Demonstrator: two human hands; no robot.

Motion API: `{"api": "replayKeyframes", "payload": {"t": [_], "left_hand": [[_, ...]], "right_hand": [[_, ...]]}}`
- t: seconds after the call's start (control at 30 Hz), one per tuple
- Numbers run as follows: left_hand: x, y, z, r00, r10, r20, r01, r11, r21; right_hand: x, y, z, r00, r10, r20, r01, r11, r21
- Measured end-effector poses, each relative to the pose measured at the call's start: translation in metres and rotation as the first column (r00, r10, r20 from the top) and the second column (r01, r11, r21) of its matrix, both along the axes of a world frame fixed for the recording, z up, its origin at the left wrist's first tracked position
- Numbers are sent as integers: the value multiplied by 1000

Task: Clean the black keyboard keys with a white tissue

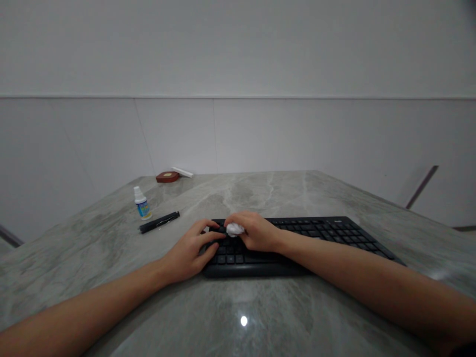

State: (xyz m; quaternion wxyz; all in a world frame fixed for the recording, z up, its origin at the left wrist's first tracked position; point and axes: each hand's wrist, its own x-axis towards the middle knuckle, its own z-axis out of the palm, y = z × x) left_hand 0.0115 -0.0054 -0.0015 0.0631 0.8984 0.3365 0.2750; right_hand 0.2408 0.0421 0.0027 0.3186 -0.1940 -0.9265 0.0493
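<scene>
Over the long black keyboard (266, 266), the wad (235, 230) looks white and crumpled.

The left forearm (96, 302) is extended bare from the near left toward the middle, and the left wrist (159, 271) is held almost straight. The left hand (195, 248) is turned back upward, its fingers parted, gently bent and pointed right. The right forearm (364, 272) is slanted in bare from the near right. The right hand (256, 231) is pointed left, its fingers curled into a grip. Both hands are placed just beside each other.
</scene>
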Motion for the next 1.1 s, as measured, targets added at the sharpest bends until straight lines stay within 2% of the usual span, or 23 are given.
{"api": "replayKeyframes", "payload": {"t": [0.07,0.23,0.37,0.5,0.67,0.83,1.0,1.1], "left_hand": [[0,0,0,1000,-8,2,8,1000,-2],[0,0,0,1000,-1,2,1,1000,-4],[0,0,0,1000,-10,5,10,1000,-6],[0,-1,0,1000,-1,13,2,1000,-11],[0,-1,0,1000,-8,13,8,1000,-10],[0,0,1,1000,-5,11,5,1000,-5],[-1,0,0,1000,-9,4,9,1000,-9],[-1,0,0,1000,-5,8,5,1000,-5]], "right_hand": [[0,0,0,999,46,6,-46,999,-5],[0,1,0,1000,-1,-10,1,1000,-5],[1,0,2,997,76,3,-76,997,-11],[0,0,2,999,31,-8,-31,999,-27],[0,1,1,996,91,-1,-91,995,-48],[0,2,0,1000,17,-19,-18,999,-32],[0,1,1,997,74,-3,-74,997,-35],[0,0,1,1000,9,-13,-9,999,-35]]}}
